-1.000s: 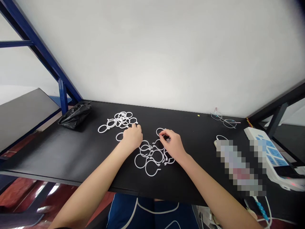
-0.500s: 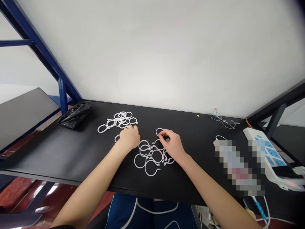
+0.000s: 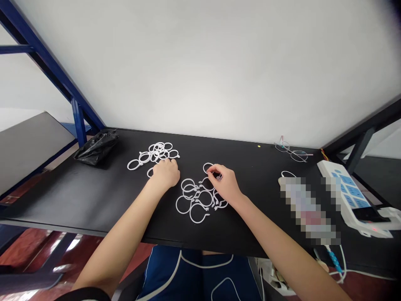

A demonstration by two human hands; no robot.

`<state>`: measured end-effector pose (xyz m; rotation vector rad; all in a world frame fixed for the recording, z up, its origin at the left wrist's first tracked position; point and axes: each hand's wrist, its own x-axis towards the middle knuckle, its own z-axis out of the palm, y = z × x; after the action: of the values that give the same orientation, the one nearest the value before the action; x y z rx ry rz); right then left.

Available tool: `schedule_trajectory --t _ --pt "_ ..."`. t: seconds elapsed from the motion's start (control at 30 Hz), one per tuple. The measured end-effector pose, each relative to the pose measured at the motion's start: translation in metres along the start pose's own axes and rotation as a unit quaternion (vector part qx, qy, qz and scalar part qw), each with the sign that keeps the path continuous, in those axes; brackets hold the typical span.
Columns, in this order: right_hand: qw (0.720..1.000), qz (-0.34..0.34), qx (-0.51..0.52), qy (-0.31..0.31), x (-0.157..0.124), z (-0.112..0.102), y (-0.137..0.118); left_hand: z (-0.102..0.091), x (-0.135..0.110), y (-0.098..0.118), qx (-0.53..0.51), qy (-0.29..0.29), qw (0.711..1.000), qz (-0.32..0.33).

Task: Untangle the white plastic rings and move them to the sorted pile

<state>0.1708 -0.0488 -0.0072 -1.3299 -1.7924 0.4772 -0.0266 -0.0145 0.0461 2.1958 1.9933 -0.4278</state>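
Two groups of white plastic clip rings lie on the black tabletop (image 3: pixel 78 196). A tangled pile (image 3: pixel 158 152) sits at the back, and a looser linked group (image 3: pixel 197 200) sits nearer me. My left hand (image 3: pixel 165 173) rests at the front edge of the pile, covering most of a single ring (image 3: pixel 150 172). Whether those fingers grip it is hidden. My right hand (image 3: pixel 224 182) is above the linked group, its thumb and fingers pinched on the clip of a ring (image 3: pixel 207 168).
A crumpled black plastic bag (image 3: pixel 96 148) lies at the back left. Eyeglasses (image 3: pixel 291 153) lie at the back right, near a white power strip (image 3: pixel 343 192) and a pixelated object (image 3: pixel 305 205). Blue steel framing (image 3: pixel 53 71) rises at the left, beside the table.
My left hand has shifted left, further over the single ring. My right hand has barely moved. The whole view has tilted slightly.
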Motion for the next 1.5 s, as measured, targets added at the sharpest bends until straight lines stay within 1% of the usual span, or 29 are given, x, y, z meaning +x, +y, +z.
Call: schedule_trajectory --t 0.3,0.37,0.47,0.63,0.73,0.8,0.83,0.9,0.97,1.07,1.2,1.5 --pt "1.000 -0.009 -0.008 -0.007 0.000 -0.001 0.000 0.000 0.002 -0.002 -0.016 -0.007 1.000 -0.017" --pt "1.000 -0.013 -0.014 -0.009 0.000 -0.001 0.001 0.001 0.003 -0.002 -0.018 0.010 1.000 -0.021" --pt "1.000 -0.015 -0.009 -0.006 0.000 0.000 0.003 0.004 0.004 -0.004 -0.016 0.051 0.998 -0.021" --pt "1.000 -0.016 0.006 -0.006 0.000 0.001 0.005 0.008 0.006 -0.004 -0.009 0.084 0.996 -0.009" --pt "1.000 -0.020 0.007 -0.007 0.000 0.001 0.004 0.010 0.007 0.001 -0.036 0.153 0.987 0.030" --pt "1.000 -0.025 0.002 -0.011 0.000 0.000 0.004 0.012 0.007 0.007 -0.078 0.209 0.972 0.076" --pt "1.000 -0.027 -0.001 -0.014 0.000 0.001 0.004 0.013 0.007 0.011 -0.100 0.226 0.963 0.106" --pt "1.000 -0.024 -0.004 -0.020 0.000 0.001 0.003 0.016 0.007 0.019 -0.133 0.236 0.946 0.179" --pt "1.000 -0.016 -0.002 -0.026 0.000 0.002 0.003 0.021 0.006 0.025 -0.152 0.225 0.930 0.249" --pt "0.999 -0.020 0.006 -0.037 -0.001 0.003 0.002 0.027 0.004 0.031 -0.169 0.216 0.908 0.318" --pt "0.999 -0.033 0.008 -0.039 -0.002 0.004 0.000 0.031 0.004 0.033 -0.179 0.210 0.897 0.346" --pt "0.997 -0.047 0.008 -0.054 -0.002 0.002 -0.004 0.034 0.014 0.029 -0.187 0.210 0.893 0.352"
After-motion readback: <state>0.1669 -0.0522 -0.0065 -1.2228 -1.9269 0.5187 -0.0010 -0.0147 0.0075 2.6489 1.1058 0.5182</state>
